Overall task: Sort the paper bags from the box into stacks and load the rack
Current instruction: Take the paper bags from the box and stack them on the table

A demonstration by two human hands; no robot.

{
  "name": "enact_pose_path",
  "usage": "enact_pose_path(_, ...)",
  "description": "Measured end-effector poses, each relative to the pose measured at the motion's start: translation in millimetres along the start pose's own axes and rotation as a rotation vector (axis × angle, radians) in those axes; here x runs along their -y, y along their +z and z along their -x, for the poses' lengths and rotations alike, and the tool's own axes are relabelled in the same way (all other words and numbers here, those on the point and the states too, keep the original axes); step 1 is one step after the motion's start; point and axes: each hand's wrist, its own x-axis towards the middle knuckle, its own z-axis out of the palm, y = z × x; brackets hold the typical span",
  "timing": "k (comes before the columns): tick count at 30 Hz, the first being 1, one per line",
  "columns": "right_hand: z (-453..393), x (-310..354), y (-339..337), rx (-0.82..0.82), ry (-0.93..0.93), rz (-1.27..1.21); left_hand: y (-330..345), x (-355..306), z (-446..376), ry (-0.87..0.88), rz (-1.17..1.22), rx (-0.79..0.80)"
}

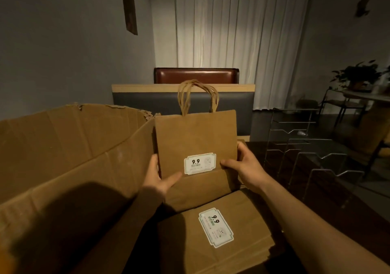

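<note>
I hold a flat brown paper bag point(195, 138) upright in front of me, its twisted handles pointing up and a white "9.9" sticker on its lower front. My left hand point(159, 175) grips its lower left edge and my right hand point(242, 164) grips its right edge. Below it, a stack of flat brown bags point(238, 250) with the same sticker lies on the dark table. The large open cardboard box point(69, 147) stands at my left. The wire rack point(312, 157) with several dividers stands at my right.
A bench back point(147, 99) and a brown leather seat back point(196, 75) stand beyond the table, with white curtains behind. A small table with a potted plant point(358, 77) and chairs stands at the far right.
</note>
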Motion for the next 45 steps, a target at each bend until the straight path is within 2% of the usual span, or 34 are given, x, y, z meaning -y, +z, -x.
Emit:
enact_pose_path(3, 2, -6, -2, 0.038, 0.051, -0.076, 4, 12, 5, -0.037, -0.118, -0.008)
enact_pose_path(6, 3, -6, 4, 0.079, 0.087, 0.045, 5, 13, 7, -0.087, -0.289, -0.045)
enact_pose_path(12, -21, 69, -24, 0.001, -0.094, 0.179, 22, -46, -38, 0.062, 0.002, -0.072)
enact_pose_path(16, -45, 102, -48, -0.145, -0.093, 0.288, 46, -82, -94, 0.109, 0.011, -0.055)
enact_pose_path(20, -82, 87, -63, -0.330, 0.046, 0.400, 87, -68, -140, 0.050, -0.071, 0.017)
enact_pose_path(23, -103, 40, -72, -0.338, 0.268, 0.492, 106, -25, -155, -0.114, -0.380, 0.143)
enact_pose_path(26, -109, -19, -76, -0.264, 0.472, 0.596, 99, -2, -156, -0.069, -0.763, 0.340)
enact_pose_path(28, -111, -45, -77, -0.219, 0.514, 0.718, 83, -3, -151, -0.005, -0.971, 0.504)
enact_pose_path(32, -115, -50, -80, -0.212, 0.504, 0.780, 65, -8, -126, -0.058, -1.379, 0.892)
enact_pose_path(34, -117, -51, -73, -0.168, 0.515, 0.794, 56, 0, -118, -0.054, -1.452, 0.954)
enact_pose_path(40, -112, -49, -72, -0.144, 0.506, 0.816, 47, 4, -129, 0.036, -1.547, 0.991)
enact_pose_path(43, -108, -46, -67, -0.118, 0.495, 0.885, 45, 7, -129, 0.011, -1.521, 1.016)
enact_pose_path(45, -107, -33, -57, -0.106, 0.436, 0.998, 43, 0, -128, 0.058, -1.478, 0.994)
